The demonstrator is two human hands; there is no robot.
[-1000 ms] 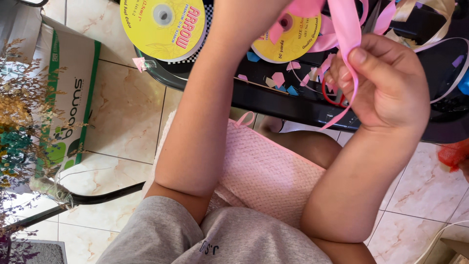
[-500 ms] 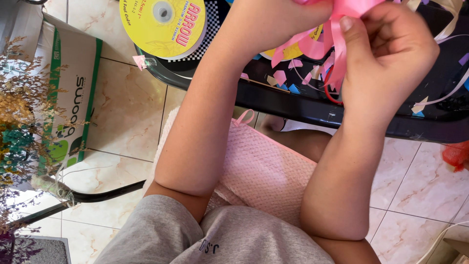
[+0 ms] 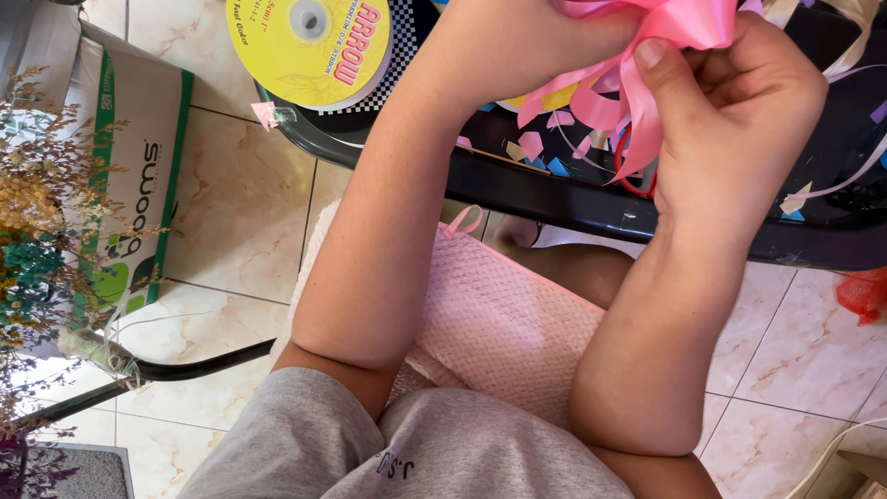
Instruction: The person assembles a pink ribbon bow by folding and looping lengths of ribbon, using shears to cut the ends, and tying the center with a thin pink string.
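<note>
The right hand [image 3: 739, 120] pinches loops of pink ribbon [image 3: 637, 65] between thumb and curled fingers, while the left hand [image 3: 517, 46], mostly cut off at the far edge, closes on the same bunch from the left. The ribbon hangs over a dark bench [image 3: 554, 199] strewn with coloured scraps. A yellow ribbon spool [image 3: 309, 42] rests at the bench's left end; a pink cloth [image 3: 499, 323] covers the lap below.

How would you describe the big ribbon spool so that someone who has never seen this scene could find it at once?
Start at the dark table along the top of the view. On its left end, beyond the left forearm, lies the ribbon spool, a flat round disc. Its bright yellow face and grey centre hole set it apart from the pink ribbon in the hands.
</note>
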